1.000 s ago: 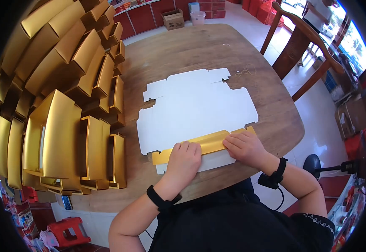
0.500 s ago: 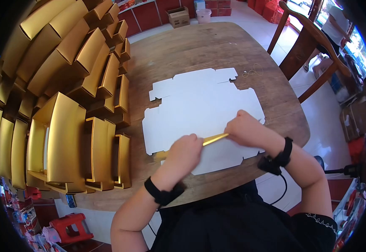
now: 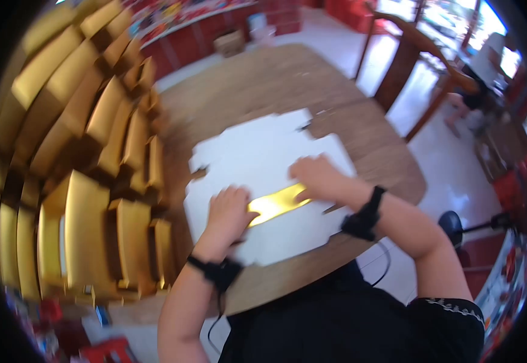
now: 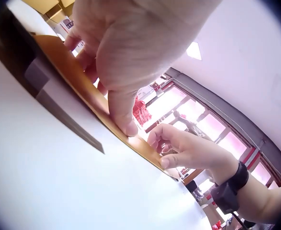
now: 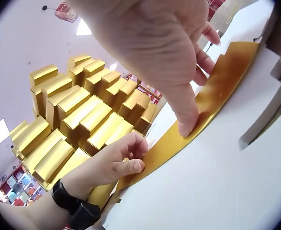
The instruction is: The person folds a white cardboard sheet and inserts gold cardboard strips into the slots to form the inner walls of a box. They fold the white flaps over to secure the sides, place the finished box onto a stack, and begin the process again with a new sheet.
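A white cardboard sheet (image 3: 263,142) with notched edges lies on the wooden table, a shiny gold strip (image 3: 278,204) showing across it. The left hand (image 3: 228,213) is at the strip's left end, thumb on the gold and fingers reaching past it over the white. At the other end is the right hand (image 3: 321,178), placed the same way. Up close, the left thumb (image 4: 125,117) touches the gold strip (image 4: 78,76) near its edge. The right thumb (image 5: 186,115) presses on the gold surface (image 5: 224,81), with the fingers extended beyond.
Stacked gold boxes (image 3: 88,224) crowd the left side. A wooden chair (image 3: 399,69) stands beyond the table (image 3: 336,91) at the right. Farther back are a cardboard carton (image 3: 229,43), red cabinets and a person near the bright windows.
The gold, a thin line half a second ago, shows as a wider band now. Both hands have moved from tighter grips to spread fingers with thumbs on it. The head view has shifted.
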A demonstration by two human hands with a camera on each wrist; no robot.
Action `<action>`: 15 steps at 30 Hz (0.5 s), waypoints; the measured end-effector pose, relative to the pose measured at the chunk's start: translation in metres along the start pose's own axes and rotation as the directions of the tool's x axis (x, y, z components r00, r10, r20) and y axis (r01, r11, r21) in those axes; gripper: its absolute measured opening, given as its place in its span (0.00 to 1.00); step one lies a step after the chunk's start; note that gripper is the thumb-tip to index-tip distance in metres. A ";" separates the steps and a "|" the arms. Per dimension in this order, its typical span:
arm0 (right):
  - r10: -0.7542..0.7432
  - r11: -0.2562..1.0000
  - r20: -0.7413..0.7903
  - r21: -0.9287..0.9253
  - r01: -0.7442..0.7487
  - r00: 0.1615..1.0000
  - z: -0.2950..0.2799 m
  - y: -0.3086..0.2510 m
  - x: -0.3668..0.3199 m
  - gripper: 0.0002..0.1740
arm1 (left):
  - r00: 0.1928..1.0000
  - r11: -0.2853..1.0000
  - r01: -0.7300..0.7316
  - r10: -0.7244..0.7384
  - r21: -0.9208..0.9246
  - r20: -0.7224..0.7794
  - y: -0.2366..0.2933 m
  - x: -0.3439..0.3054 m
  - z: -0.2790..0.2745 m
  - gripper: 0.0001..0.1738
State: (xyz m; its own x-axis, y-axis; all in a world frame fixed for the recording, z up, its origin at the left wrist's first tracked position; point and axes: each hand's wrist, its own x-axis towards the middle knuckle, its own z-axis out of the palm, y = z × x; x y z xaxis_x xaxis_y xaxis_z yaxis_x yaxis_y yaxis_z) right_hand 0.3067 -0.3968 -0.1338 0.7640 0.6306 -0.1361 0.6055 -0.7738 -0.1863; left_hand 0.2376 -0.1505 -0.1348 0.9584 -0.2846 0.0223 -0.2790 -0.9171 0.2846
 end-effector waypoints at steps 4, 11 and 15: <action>-0.266 0.952 -0.426 0.023 0.304 0.865 0.016 -0.023 -0.031 0.12 | 0.988 0.977 -0.067 0.093 -0.204 0.123 0.023 0.001 -0.007 0.06; 0.051 -0.012 0.010 1.000 -0.010 0.999 0.037 0.010 -0.102 0.21 | 0.798 0.888 -0.447 0.451 0.111 -0.400 0.045 -0.041 -0.114 0.16; -0.281 -0.910 -0.469 0.408 -0.077 0.837 -0.006 0.079 -0.124 0.39 | 0.826 0.803 -0.504 0.556 0.318 -0.095 0.039 -0.031 -0.125 0.28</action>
State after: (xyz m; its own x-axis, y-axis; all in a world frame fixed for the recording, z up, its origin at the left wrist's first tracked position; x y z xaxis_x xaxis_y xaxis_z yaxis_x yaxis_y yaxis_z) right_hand 0.2612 -0.5363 -0.1262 0.5738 0.7177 0.3946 -0.7006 0.6796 -0.2174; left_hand 0.2044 -0.1422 -0.0042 0.6420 -0.7186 0.2673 -0.7264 -0.6816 -0.0878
